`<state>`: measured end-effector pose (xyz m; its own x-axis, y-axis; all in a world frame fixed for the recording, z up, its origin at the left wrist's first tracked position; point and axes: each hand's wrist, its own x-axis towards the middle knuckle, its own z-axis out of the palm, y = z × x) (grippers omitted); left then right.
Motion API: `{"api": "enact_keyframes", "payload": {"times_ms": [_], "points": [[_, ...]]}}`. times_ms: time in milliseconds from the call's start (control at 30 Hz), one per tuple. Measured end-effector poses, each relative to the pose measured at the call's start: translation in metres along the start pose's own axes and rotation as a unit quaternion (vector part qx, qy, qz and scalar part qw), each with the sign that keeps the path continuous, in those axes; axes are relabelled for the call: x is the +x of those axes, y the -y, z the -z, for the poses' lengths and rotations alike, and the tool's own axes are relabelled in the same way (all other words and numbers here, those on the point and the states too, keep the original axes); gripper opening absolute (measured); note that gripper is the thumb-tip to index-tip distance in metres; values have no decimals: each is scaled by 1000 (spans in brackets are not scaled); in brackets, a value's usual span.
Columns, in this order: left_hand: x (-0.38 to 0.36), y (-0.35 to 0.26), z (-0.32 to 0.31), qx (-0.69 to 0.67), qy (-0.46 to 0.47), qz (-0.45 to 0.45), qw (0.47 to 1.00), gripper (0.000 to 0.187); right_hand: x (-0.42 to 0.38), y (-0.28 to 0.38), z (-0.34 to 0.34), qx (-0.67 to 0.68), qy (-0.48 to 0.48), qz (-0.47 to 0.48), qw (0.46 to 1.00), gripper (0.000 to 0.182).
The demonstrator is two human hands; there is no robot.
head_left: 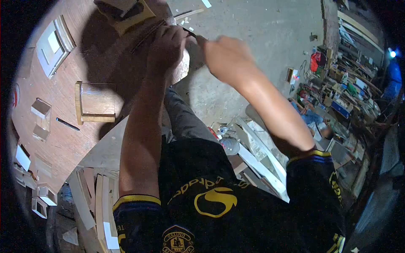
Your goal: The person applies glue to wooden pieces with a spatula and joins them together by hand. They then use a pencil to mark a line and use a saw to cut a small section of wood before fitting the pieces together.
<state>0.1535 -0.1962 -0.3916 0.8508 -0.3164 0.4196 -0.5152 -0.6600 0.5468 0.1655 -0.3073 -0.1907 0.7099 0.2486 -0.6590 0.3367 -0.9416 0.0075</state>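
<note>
My left hand (166, 44) is closed in a fist, in shadow, at the edge of the wooden table (97, 55). What its fingers press on is hidden. My right hand (228, 55), smeared by motion, is closed around the brown end of a thin dark tool (190, 33) that reaches toward my left fist. Its kind is not clear. A dark, narrow strip (147, 36) lies beside my left hand. Beyond it is a yellowish wooden piece (137, 19) with a cut-out shape, partly in shadow.
On the table are a wood-edged clear panel (97, 99), a dark pen (67, 123), small white box-like pieces (41, 108) and a white framed piece (55, 46). Long boards (259, 158) lean near my legs. Scrap and tools (337, 92) clutter the floor at right.
</note>
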Motion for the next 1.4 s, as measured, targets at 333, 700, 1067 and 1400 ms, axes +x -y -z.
{"api": "enact_keyframes", "payload": {"times_ms": [333,700,1067,1400], "points": [[-1,-8,5,36,11,2,999,17,-7,0,-15,-37,-5,-28,999,41],[2,-5,9,-5,-5,-15,1000,16,24,2,-25,-18,-16,-21,999,23],[7,-13,24,22,0,-42,999,13,28,-6,-30,-24,8,-42,999,44],[19,-23,52,-17,33,1,999,20,29,0,-28,26,3,-71,997,39]]}}
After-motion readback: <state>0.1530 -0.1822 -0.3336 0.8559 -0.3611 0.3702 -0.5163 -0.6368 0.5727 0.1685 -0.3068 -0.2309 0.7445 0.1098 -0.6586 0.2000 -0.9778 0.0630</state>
